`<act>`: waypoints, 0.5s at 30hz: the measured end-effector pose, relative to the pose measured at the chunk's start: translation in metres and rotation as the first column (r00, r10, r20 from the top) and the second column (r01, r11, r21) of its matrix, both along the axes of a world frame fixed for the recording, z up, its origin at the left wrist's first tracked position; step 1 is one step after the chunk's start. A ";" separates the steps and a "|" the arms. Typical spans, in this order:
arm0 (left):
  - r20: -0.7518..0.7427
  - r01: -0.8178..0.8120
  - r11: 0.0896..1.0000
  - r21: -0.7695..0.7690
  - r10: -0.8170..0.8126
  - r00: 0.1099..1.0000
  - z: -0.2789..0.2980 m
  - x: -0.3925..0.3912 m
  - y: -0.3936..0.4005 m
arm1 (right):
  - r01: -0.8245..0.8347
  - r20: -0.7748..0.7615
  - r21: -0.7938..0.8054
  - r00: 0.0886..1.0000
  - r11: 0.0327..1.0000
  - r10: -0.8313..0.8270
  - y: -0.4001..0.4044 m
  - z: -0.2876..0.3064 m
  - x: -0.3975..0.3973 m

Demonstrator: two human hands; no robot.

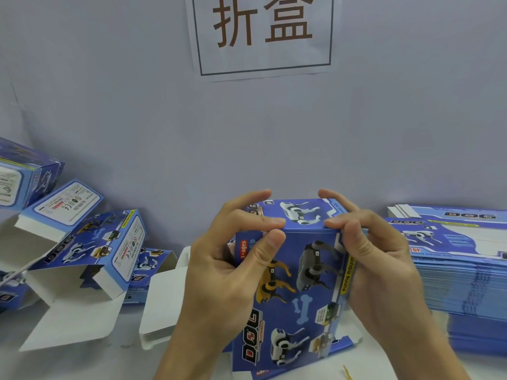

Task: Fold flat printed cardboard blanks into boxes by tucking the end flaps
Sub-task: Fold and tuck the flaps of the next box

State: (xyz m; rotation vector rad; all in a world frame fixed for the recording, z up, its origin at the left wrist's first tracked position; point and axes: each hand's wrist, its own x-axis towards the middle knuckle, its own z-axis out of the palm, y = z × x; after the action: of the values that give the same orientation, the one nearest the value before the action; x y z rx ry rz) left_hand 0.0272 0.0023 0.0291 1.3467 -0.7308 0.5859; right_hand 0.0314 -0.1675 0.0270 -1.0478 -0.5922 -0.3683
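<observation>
I hold a blue printed box [296, 283] with robot-dog pictures upright at the centre, its far end flap folded over the top. My left hand [233, 259] grips the box's left side, thumb on the front face and fingers curled onto the top flap. My right hand [375, 256] grips the right side, with its fingertips pressing the top flap's front edge. The box's near end stands open by the table edge.
A tall stack of flat blue blanks [461, 270] lies at the right. Several folded boxes [90, 250] with open white flaps lie heaped at the left. A small stack of white card [159, 303] sits left of centre. A paper sign [263, 34] hangs on the grey wall.
</observation>
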 end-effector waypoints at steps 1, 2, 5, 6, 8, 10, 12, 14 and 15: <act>-0.001 0.007 1.000 0.002 -0.007 1.000 -0.001 0.000 0.000 | -0.007 -0.003 0.007 1.000 1.000 0.007 -0.001 0.000 0.000; 0.002 0.008 1.000 0.005 -0.008 1.000 -0.001 0.000 -0.001 | -0.007 -0.003 0.006 1.000 1.000 0.007 -0.002 -0.001 0.001; 0.009 -0.035 0.999 0.025 0.035 0.999 0.000 0.000 0.001 | -0.002 0.007 0.013 1.000 1.000 0.002 0.000 -0.001 0.002; 0.006 -0.053 0.998 0.027 0.052 0.999 0.000 0.000 0.001 | 0.019 0.021 0.000 1.000 1.000 -0.019 0.002 -0.001 0.002; 0.001 -0.089 0.996 0.007 0.089 0.996 0.001 0.001 0.002 | 0.111 0.053 -0.044 0.993 0.993 -0.109 0.006 -0.002 0.004; -0.001 -0.102 0.995 -0.021 0.102 0.995 0.002 0.002 0.001 | 0.165 0.089 -0.056 0.983 0.985 -0.160 0.008 -0.002 0.005; -0.001 -0.110 0.994 -0.028 0.110 0.994 0.002 0.002 0.001 | 0.159 0.109 -0.052 0.982 0.986 -0.153 0.008 -0.002 0.005; -0.010 -0.116 0.993 -0.024 0.116 0.993 0.002 0.002 0.001 | 0.145 0.102 -0.055 0.985 0.988 -0.138 0.007 -0.003 0.005; -0.016 -0.115 0.993 -0.020 0.114 0.993 0.001 0.002 0.001 | 0.138 0.096 -0.052 0.987 0.989 -0.132 0.006 -0.004 0.005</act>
State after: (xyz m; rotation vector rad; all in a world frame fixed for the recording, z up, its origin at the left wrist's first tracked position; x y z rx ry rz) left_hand 0.0292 0.0033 0.0304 1.3784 -0.6366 0.6723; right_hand 0.0368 -0.1611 0.0232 -1.1350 -0.6189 -0.5233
